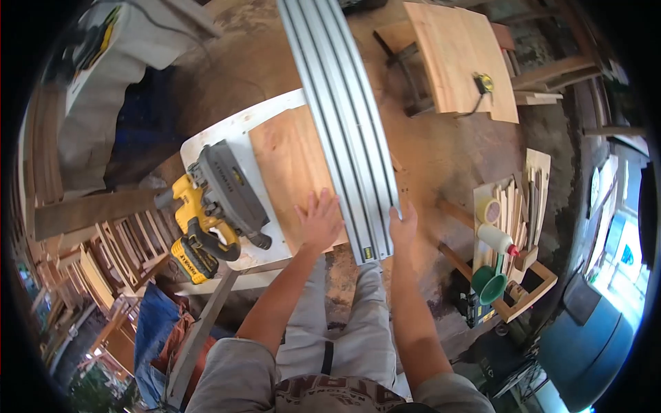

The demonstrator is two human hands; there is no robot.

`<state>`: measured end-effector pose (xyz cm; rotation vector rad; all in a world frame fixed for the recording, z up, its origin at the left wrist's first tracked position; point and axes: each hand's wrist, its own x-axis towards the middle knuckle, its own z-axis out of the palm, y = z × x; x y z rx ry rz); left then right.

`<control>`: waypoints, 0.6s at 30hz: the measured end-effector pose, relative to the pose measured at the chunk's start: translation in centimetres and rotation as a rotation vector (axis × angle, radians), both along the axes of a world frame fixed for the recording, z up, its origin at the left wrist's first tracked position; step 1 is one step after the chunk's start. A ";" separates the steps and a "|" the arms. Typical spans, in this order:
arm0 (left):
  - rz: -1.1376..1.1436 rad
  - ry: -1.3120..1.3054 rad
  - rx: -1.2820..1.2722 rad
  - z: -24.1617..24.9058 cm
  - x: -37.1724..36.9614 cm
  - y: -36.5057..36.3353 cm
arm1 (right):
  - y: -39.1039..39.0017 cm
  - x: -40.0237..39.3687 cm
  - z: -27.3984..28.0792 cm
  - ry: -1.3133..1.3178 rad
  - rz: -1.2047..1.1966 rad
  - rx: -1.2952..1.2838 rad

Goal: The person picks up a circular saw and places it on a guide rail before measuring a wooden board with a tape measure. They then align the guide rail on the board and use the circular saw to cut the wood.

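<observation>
A long silver track-saw guide rail [344,117] with dark lengthwise strips lies along the right side of a wooden panel [288,155]. The panel rests on a white tabletop [206,134]. My left hand [321,219] is pressed flat on the panel, fingers spread, close to the rail's left edge. At the rail's near right edge, my right hand [405,227] grips it with the thumb towards the top; its other fingers are partly hidden. A yellow and black cordless track saw [217,206] lies on the white top, left of the panel.
Another wooden panel [461,55] at the upper right bears a tape measure [484,84]. Right of me are wood strips [508,206], a white glue bottle [497,239] and a green funnel [488,283]. Stacked timber [131,248] stands at the left.
</observation>
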<state>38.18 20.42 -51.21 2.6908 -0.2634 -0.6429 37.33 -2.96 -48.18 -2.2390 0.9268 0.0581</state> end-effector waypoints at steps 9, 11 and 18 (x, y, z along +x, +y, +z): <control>0.718 -0.058 -0.415 -0.6 -0.2 -4.7 | -4.7 -5.6 1.3 0.382 0.080 0.032; 1.015 0.156 -0.528 -0.1 0.6 -7.4 | -4.1 -4.8 3.9 0.456 0.047 0.029; 1.482 0.014 -0.812 5.3 0.3 -16.8 | -10.1 -5.8 9.5 0.203 -0.025 0.372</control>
